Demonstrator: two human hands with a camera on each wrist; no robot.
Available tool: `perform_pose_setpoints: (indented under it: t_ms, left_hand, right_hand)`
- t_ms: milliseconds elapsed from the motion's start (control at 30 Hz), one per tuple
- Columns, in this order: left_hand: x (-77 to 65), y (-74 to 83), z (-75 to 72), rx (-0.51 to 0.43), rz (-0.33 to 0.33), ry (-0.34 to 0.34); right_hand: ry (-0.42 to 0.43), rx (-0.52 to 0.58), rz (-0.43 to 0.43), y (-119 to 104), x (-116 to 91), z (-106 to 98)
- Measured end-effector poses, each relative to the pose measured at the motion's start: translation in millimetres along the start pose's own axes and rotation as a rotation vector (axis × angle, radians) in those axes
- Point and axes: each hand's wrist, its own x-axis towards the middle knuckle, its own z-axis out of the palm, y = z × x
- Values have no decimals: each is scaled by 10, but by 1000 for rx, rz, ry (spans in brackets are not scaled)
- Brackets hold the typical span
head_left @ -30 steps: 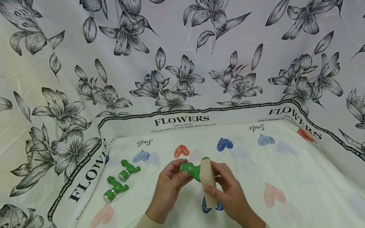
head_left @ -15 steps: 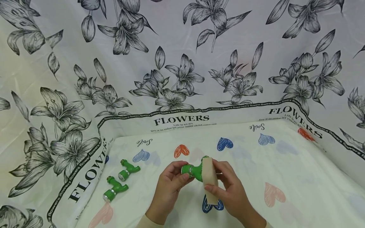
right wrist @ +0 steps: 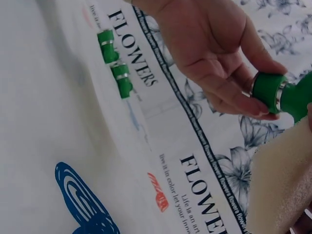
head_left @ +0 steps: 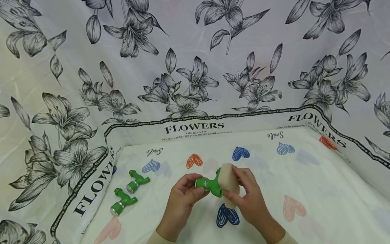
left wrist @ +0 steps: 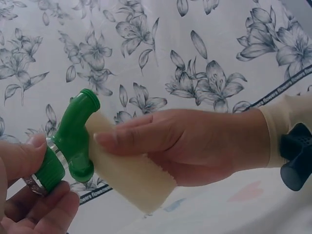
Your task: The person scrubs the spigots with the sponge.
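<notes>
In the head view my left hand [head_left: 184,198] pinches the collar end of a green plastic tap [head_left: 213,186] between thumb and fingers. A beige sponge [head_left: 228,179] is in my right hand [head_left: 253,200], thumb on the near side and fingers behind. The sponge lies against the tap's body, covering part of it, while the spout shows below. In the left wrist view the tap [left wrist: 73,136] has its threaded collar at the left fingertips and the sponge [left wrist: 131,180] close along its side. The right wrist view cuts off much of the tap [right wrist: 268,92] and sponge [right wrist: 278,180].
Two more green taps lie at the left on the cloth: one farther back [head_left: 138,182], one nearer [head_left: 123,202]. The table is covered by a white cloth [head_left: 268,176] printed with hearts. A flower-patterned curtain [head_left: 195,84] stands behind and at both sides.
The sponge has moved up and to the right and tilted, uncovering the tap's spout. The tap has shifted slightly right with my left hand. The two lying taps stay put.
</notes>
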Motion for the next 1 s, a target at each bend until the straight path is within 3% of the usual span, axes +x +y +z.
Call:
perform_pose_setpoints:
  t_ms: [233, 667, 1000]
  left_hand:
    - [-14, 10, 10, 21, 1, -51]
    - [10, 35, 9, 39, 1, 17]
    - [21, 13, 5, -19, 36, 32]
  right_hand:
    - [44, 47, 75, 74, 35, -43]
    - [6, 78, 154, -81, -39, 58]
    - [-30, 241, 142, -232, -56, 93]
